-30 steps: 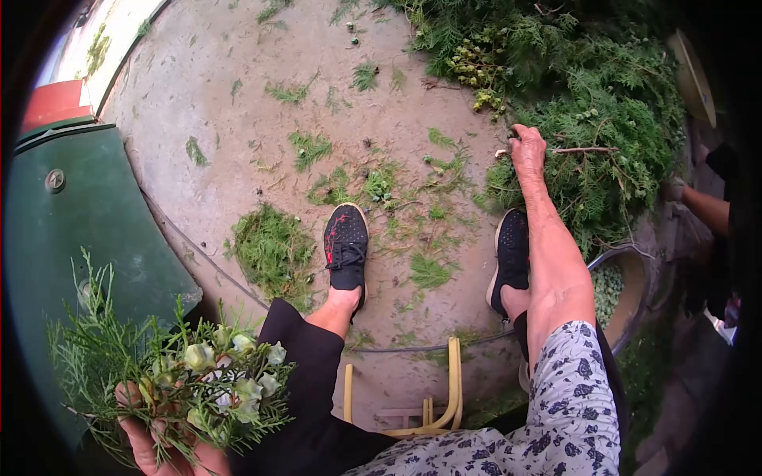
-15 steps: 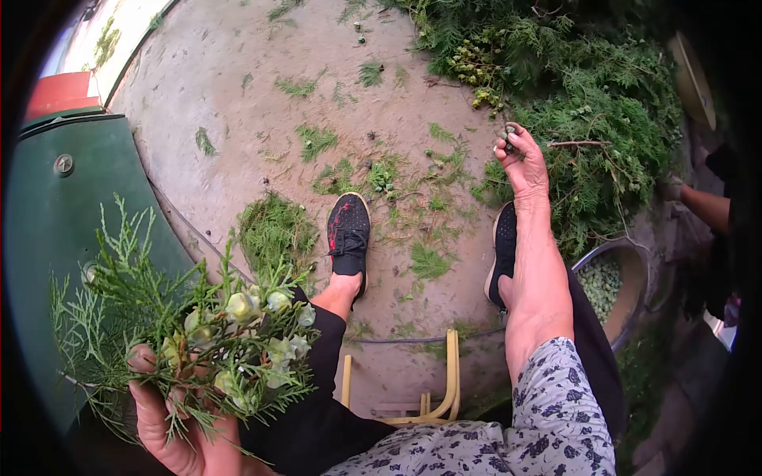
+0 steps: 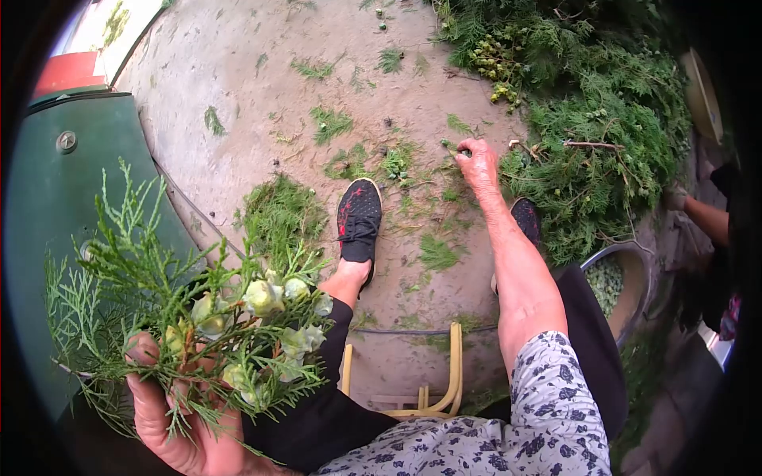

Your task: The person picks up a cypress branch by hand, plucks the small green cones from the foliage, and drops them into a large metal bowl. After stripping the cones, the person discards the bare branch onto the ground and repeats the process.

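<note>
My left hand [image 3: 186, 416] at the lower left is closed around the stems of a cypress sprig [image 3: 171, 297]. Flat feathery green leaves fan out from it, with several pale green, lumpy cones [image 3: 262, 297] among them. Further out, over the floor and to the right of my left shoe, my right hand [image 3: 479, 165] has its fingers pinched together. A small greenish bit [image 3: 463, 152], seemingly a cone, shows at the fingertips; the rest is hidden by the fingers.
A large heap of cut cypress branches [image 3: 595, 119] lies at the upper right. Beside my right leg stands a metal basin [image 3: 639, 274] of pale green cones. Clippings [image 3: 282, 214] litter the floor. At the right edge is another person's arm [image 3: 706, 218]; a green panel [image 3: 79, 182] stands left.
My right hand has moved left and slightly down, away from the branch heap, and has turned from palm up to back up. My left hand still holds the sprig, nearly in place.
</note>
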Demonstrator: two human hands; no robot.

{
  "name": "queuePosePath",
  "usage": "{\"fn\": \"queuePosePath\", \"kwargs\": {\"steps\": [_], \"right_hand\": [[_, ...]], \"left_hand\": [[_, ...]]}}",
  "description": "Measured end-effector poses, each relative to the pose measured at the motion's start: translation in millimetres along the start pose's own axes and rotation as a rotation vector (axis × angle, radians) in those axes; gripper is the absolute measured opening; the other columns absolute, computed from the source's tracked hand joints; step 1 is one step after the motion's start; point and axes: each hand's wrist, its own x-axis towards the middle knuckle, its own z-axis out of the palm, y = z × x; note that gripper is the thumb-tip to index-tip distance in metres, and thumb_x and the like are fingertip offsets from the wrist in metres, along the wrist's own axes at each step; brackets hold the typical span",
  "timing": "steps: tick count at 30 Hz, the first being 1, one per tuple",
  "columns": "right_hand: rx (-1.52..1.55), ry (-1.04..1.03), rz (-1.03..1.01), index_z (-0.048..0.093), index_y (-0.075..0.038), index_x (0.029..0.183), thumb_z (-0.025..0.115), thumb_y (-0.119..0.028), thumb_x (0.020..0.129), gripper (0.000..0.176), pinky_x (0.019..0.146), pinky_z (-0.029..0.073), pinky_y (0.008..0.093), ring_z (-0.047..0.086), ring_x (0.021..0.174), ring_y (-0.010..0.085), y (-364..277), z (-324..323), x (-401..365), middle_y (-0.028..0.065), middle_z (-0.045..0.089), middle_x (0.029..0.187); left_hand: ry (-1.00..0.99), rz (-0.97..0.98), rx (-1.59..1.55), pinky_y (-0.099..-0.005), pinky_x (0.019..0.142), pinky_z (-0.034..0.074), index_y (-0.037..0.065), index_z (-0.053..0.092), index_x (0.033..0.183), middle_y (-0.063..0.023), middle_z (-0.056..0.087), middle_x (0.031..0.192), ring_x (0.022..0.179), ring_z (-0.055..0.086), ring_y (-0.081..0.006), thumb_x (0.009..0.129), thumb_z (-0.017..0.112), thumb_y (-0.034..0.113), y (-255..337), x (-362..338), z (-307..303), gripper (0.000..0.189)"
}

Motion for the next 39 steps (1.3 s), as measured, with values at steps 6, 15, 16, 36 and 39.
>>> {"fn": "queuePosePath", "kwargs": {"steps": [6, 15, 16, 36, 39], "right_hand": [[0.074, -0.036, 0.096, 0.059, -0.004, 0.088, 0.062, -0.001, 0.069, 0.019, 0.063, 0.047, 0.0377, 0.059, 0.072, 0.029, 1.6, 6.0, -12.0, 0.0149, 0.059, 0.078], [1.556, -0.227, 0.701, 0.055, -0.005, 0.095, 0.058, -0.002, 0.08, 0.016, 0.054, 0.045, 0.0264, 0.059, 0.075, 0.0178, -25.9, -31.7, -17.3, 0.0073, 0.059, 0.083], [1.599, -0.216, 0.69, 0.055, -0.005, 0.095, 0.059, -0.003, 0.08, 0.016, 0.053, 0.045, 0.0258, 0.059, 0.074, 0.017, -27.2, -31.1, -16.0, 0.0067, 0.059, 0.083], [1.443, -0.33, 0.681, 0.055, -0.002, 0.098, 0.058, -0.005, 0.081, 0.017, 0.054, 0.046, 0.0231, 0.056, 0.073, 0.0135, -38.7, -26.4, -4.8, 0.0077, 0.059, 0.085], [1.433, -0.399, 0.688, 0.055, -0.003, 0.1, 0.058, -0.005, 0.08, 0.02, 0.053, 0.044, 0.0234, 0.056, 0.072, 0.0142, -45.9, -51.6, -4.4, 0.0079, 0.059, 0.087]], "left_hand": [[-0.059, -0.048, -0.009, -0.0491, 0.104, 0.023, 0.006, 0.052, 0.121, -0.0074, 0.053, 0.124, 0.12, 0.044, -0.022, 0.094, 0.043, 0.026, 3.8, 0.6, -1.4, 0.035], [-0.091, -0.029, -0.036, -0.0497, 0.104, 0.022, 0.006, 0.052, 0.121, -0.0068, 0.054, 0.122, 0.119, 0.045, -0.0206, 0.094, 0.043, 0.025, 1.7, -2.7, -6.0, 0.034], [-0.071, -0.003, -0.062, -0.05, 0.105, 0.022, 0.006, 0.052, 0.121, -0.0073, 0.054, 0.123, 0.12, 0.044, -0.0209, 0.094, 0.043, 0.025, 1.8, -3.3, -7.7, 0.035], [-0.066, -0.103, -0.276, -0.049, 0.103, 0.026, 0.008, 0.051, 0.121, -0.0091, 0.053, 0.123, 0.115, 0.049, -0.0212, 0.094, 0.043, 0.025, 5.6, 2.0, -2.0, 0.032], [-0.064, -0.07, -0.154, -0.0399, 0.103, 0.03, 0.005, 0.053, 0.118, -0.0088, 0.056, 0.119, 0.108, 0.053, -0.0186, 0.095, 0.043, 0.023, 2.3, 1.3, -0.9, 0.032]]}}
